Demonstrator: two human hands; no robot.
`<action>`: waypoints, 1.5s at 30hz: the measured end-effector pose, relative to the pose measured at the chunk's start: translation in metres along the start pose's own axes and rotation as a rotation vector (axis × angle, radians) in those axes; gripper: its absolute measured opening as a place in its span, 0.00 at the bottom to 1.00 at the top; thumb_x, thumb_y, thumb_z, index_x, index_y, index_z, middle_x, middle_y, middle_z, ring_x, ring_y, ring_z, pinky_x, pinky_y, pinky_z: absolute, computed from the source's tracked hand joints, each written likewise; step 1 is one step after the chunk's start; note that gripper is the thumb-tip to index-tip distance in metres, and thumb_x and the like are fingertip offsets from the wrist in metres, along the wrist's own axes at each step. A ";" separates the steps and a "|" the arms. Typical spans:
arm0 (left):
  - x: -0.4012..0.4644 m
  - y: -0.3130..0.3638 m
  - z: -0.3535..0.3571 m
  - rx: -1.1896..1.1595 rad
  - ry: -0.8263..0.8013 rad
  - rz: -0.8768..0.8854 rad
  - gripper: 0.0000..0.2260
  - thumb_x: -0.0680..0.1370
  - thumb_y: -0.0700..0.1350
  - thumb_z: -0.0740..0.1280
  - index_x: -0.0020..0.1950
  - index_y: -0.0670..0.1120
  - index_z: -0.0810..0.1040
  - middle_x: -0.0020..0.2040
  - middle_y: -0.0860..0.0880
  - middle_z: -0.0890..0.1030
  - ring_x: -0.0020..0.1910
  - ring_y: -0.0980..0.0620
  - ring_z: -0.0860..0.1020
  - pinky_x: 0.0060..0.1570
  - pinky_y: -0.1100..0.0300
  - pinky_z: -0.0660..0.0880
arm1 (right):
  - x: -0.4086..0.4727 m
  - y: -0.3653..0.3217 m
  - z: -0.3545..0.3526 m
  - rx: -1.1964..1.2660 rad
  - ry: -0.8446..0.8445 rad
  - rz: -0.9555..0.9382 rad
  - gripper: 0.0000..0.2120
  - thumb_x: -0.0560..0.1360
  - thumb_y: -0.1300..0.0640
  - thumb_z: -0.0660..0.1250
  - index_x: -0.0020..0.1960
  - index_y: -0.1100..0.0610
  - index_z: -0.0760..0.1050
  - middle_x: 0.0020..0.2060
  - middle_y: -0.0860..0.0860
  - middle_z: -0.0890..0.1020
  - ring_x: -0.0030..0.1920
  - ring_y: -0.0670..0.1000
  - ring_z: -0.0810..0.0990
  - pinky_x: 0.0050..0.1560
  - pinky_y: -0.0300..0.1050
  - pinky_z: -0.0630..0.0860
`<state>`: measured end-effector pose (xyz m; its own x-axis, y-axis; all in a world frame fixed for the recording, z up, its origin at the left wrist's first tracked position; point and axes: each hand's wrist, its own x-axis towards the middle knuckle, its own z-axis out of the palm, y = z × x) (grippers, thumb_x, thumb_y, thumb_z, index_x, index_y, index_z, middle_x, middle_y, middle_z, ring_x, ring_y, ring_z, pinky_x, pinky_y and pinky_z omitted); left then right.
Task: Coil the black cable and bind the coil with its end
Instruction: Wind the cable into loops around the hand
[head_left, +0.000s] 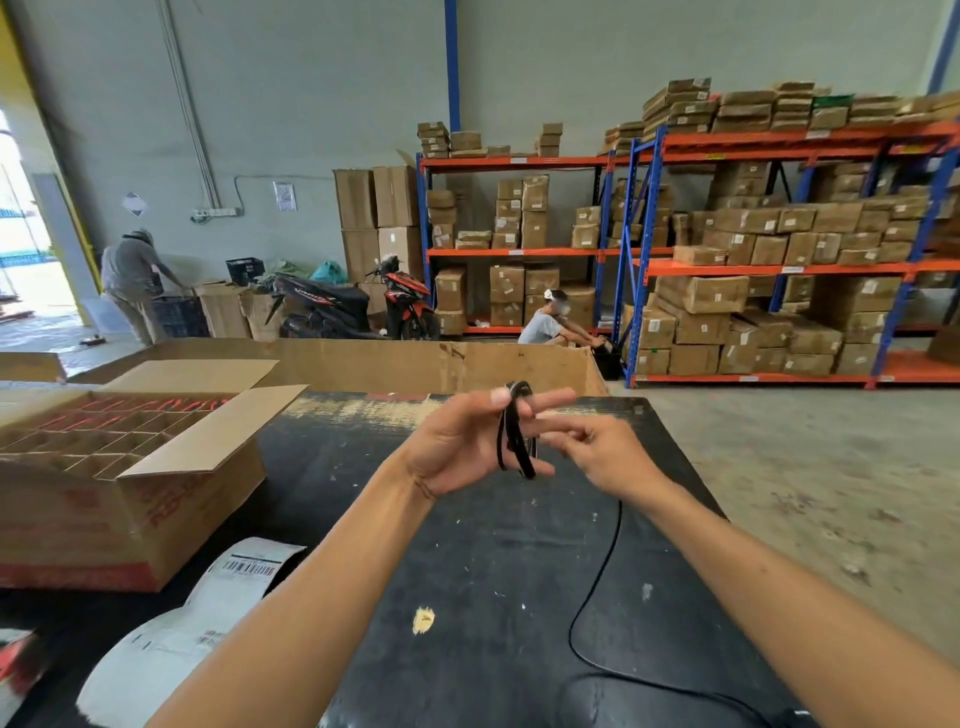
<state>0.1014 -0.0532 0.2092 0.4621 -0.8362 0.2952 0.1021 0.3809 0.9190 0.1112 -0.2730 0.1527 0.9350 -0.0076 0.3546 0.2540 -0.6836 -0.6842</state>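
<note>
1. One table (467, 571) with a flat black top, scuffed and speckled with pale chips, fills the lower middle of the view
2. One open cardboard box (171, 499) sits at 9 o'clock from the hands; it is brown and matte with red print, its flaps are up and a card grid divides the inside into cells
3. One strip of glossy white labels (208, 597) with a barcode curls over the table at 7 o'clock
4. Two bare hands meet above the table. The left hand (457, 447) is spread, palm up, fingers stretched out with loops around them. The right hand (597, 452) is at 3 o'clock of it, fingertips pinched narrow; whether they grip the strand I cannot tell
5. One cable (514, 441), thin, black and rubbery, is wound in a few tight loops around the left fingers; its loose tail drops at 5 o'clock and snakes in a curve across the table
</note>
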 end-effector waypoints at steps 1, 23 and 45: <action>0.001 0.005 -0.001 -0.002 0.023 0.035 0.11 0.73 0.50 0.74 0.47 0.43 0.83 0.77 0.35 0.66 0.76 0.34 0.62 0.64 0.25 0.63 | -0.008 0.002 0.007 0.031 -0.051 0.030 0.05 0.78 0.48 0.71 0.50 0.41 0.86 0.30 0.44 0.82 0.30 0.40 0.74 0.37 0.41 0.70; -0.010 -0.020 -0.043 0.403 0.489 -0.175 0.18 0.72 0.50 0.74 0.53 0.37 0.85 0.54 0.40 0.86 0.55 0.48 0.83 0.60 0.49 0.72 | -0.010 -0.112 -0.056 -0.282 -0.343 -0.313 0.07 0.75 0.47 0.74 0.48 0.49 0.87 0.40 0.44 0.87 0.42 0.44 0.84 0.46 0.45 0.81; -0.010 0.000 -0.005 0.025 0.034 0.031 0.09 0.74 0.49 0.73 0.46 0.43 0.83 0.77 0.34 0.65 0.77 0.35 0.63 0.67 0.22 0.55 | 0.015 -0.035 -0.022 0.126 -0.096 -0.028 0.09 0.82 0.57 0.67 0.52 0.51 0.86 0.33 0.45 0.84 0.29 0.45 0.75 0.31 0.39 0.68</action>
<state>0.1011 -0.0433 0.2049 0.4945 -0.8102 0.3146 0.0653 0.3956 0.9161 0.1109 -0.2647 0.1958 0.9450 0.0838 0.3163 0.3035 -0.5859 -0.7515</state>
